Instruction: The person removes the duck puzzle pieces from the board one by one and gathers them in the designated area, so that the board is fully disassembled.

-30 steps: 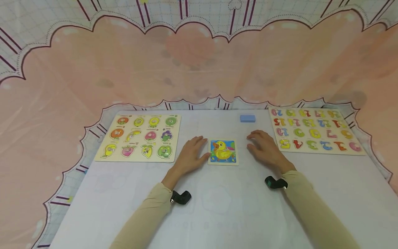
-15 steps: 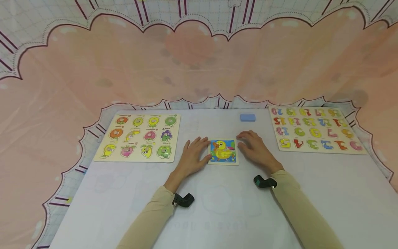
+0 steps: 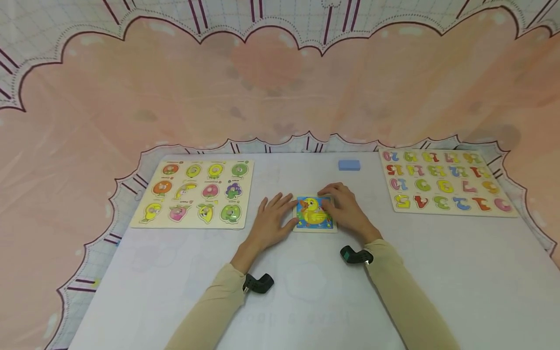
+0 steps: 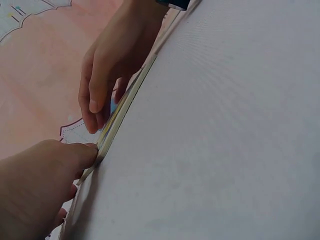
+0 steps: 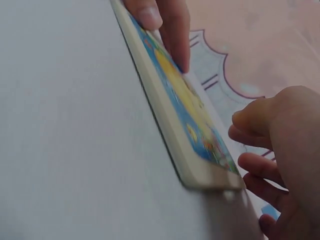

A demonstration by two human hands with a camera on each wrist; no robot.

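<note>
A small square puzzle [image 3: 313, 216] with a yellow duck on blue lies on the white table. My left hand [image 3: 270, 223] is at its left side, fingers spread, and the thumb touches the edge; the left wrist view shows this thumb [image 4: 85, 154] on the rim. Over the puzzle's right side is my right hand [image 3: 346, 213], thumb and fingers relaxed, covering the upper right corner. From the right wrist view, the fingers of my right hand [image 5: 292, 145] are loosely bent and stand just off the puzzle's edge [image 5: 160, 130].
To the left lies a fruit puzzle board [image 3: 200, 227]. A number puzzle board [image 3: 450, 214] is at the right. At the table's [image 3: 297, 291] back sits a blue block [image 3: 349, 165]. Behind hangs a peach and white patterned cloth [image 3: 188, 97].
My right hand has moved left, from beside the number board to over the duck puzzle's right side. My left hand has shifted slightly right against the puzzle's left edge.
</note>
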